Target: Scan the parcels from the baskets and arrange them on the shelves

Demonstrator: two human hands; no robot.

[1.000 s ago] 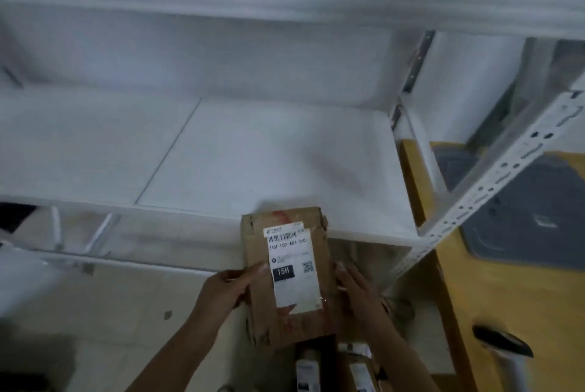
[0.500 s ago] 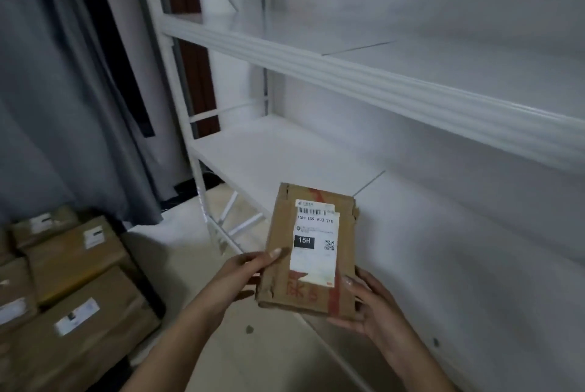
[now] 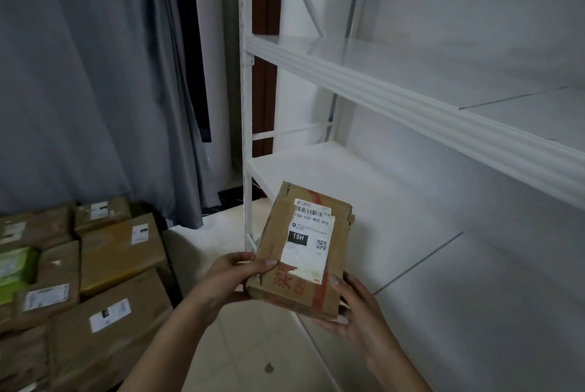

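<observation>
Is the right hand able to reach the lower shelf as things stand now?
Probably yes: the right hand, holding the parcel together with the left hand, is close beside the lower shelf, and nothing lies between them.

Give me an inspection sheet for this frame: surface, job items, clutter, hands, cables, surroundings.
Surface: white shelf; the visible parts of both levels are bare.
Job's things: one brown parcel, label up, held in front of the lower level and not resting on it; labelled boxes stacked at the left.
Clutter: dark spot on the floor.
Hands: left hand grips the parcel's near left corner, thumb on top; right hand holds the near right corner from below.
Cables: nothing seen.
Surroundings: grey curtain at the left, white wall behind the shelf.
</observation>
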